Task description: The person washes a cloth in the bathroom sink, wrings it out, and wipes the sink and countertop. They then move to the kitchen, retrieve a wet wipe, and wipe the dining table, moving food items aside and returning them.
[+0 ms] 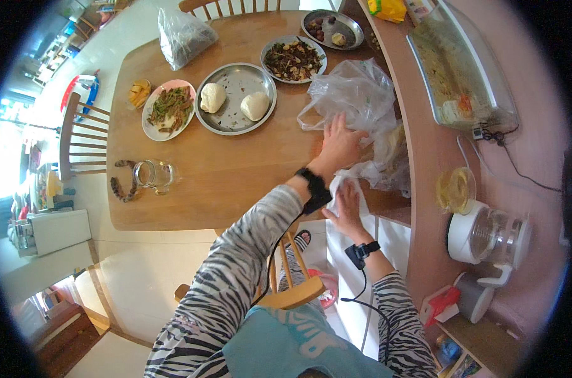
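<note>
My left hand point(341, 144) reaches over the right part of the wooden table point(229, 179), fingers spread beside a clear plastic bag point(352, 94). Nearer my body, my right hand point(349, 210) touches a whitish plastic bag point(335, 227) hanging at the table's edge; whether the fingers grip it is unclear. More crumpled bags point(392, 160) lie between the table and the shelf. Two white buns point(213, 98) rest apart on a round metal tray point(236, 125). Around it stand a plate of green food point(168, 111), a small dish of yellow pieces point(139, 93) and a plate of dark mixed food point(294, 60).
A glass mug point(156, 176) lies at the table's left by a brown ring-shaped item point(125, 193). At the back are a filled bag point(184, 40) and a metal plate point(333, 29). The ledge point(427, 156) holds a tank point(465, 71) and a kettle point(489, 236). A chair point(290, 295) stands before me.
</note>
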`<action>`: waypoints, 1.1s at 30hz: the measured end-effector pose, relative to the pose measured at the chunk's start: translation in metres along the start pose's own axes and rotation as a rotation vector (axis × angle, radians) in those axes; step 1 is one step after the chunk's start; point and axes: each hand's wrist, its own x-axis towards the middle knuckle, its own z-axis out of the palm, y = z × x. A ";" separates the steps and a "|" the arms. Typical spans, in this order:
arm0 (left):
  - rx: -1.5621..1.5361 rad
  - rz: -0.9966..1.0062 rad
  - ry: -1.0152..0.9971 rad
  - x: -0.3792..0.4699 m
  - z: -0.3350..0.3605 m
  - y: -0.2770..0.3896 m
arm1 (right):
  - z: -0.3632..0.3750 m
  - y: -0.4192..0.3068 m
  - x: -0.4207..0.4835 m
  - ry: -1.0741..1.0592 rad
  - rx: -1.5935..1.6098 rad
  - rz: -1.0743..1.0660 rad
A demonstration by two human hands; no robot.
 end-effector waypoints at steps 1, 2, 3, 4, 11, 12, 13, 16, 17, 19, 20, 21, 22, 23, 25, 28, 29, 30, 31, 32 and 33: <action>-0.046 0.067 -0.083 0.013 0.004 -0.003 | 0.005 -0.005 0.000 -0.037 0.071 -0.043; -0.091 0.134 -0.164 0.025 0.006 -0.006 | 0.006 -0.006 0.001 -0.079 0.034 -0.128; -0.134 0.202 -0.246 0.037 0.004 -0.009 | 0.007 -0.006 0.001 -0.179 -0.013 -0.186; -0.264 0.203 -0.210 0.049 0.000 -0.012 | 0.005 -0.001 0.001 -0.120 -0.027 -0.240; -1.125 0.198 0.145 0.066 -0.111 -0.022 | -0.008 0.063 0.016 0.004 -0.140 0.276; -1.179 0.173 0.150 0.051 -0.130 -0.025 | -0.008 0.065 0.018 0.031 -0.133 0.274; -1.255 0.233 0.191 0.033 -0.147 -0.026 | -0.009 0.062 0.018 0.018 -0.110 0.264; -1.251 0.084 0.178 -0.028 -0.180 -0.023 | -0.033 0.043 0.011 -0.098 -0.018 0.291; -1.267 0.062 0.176 -0.053 -0.186 -0.019 | -0.049 0.034 0.008 -0.116 0.150 0.337; -1.276 -0.077 0.037 -0.098 -0.192 -0.009 | -0.082 0.010 0.005 -0.063 0.756 0.437; -1.186 -0.139 -0.083 -0.119 -0.192 -0.003 | -0.097 -0.006 0.003 0.030 1.171 0.491; -1.087 -0.186 -0.194 -0.138 -0.191 0.004 | -0.110 -0.025 0.003 0.116 1.588 0.500; -1.008 -0.105 -0.246 -0.158 -0.188 0.012 | -0.122 -0.043 0.006 0.080 1.829 0.391; -0.890 -0.056 -0.314 -0.175 -0.186 0.019 | -0.130 -0.060 0.012 0.031 2.102 0.155; -0.835 -0.104 -0.638 -0.201 -0.188 0.024 | -0.129 -0.094 0.033 0.018 1.999 0.125; -0.704 -0.137 -0.671 -0.225 -0.194 0.027 | -0.115 -0.122 0.041 -0.003 1.754 0.195; -0.680 -0.135 -0.596 -0.232 -0.197 0.026 | -0.107 -0.123 0.040 -0.020 1.673 0.182; -0.636 -0.164 -0.543 -0.239 -0.200 0.023 | -0.099 -0.120 0.036 -0.015 1.803 0.254; -0.611 -0.179 -0.463 -0.245 -0.202 0.019 | -0.091 -0.114 0.032 -0.031 1.789 0.380; -0.577 -0.186 -0.275 -0.252 -0.202 0.015 | -0.084 -0.107 0.026 -0.075 1.755 0.410; -0.440 -0.141 -0.111 -0.258 -0.201 0.007 | -0.077 -0.100 0.021 -0.139 1.510 0.320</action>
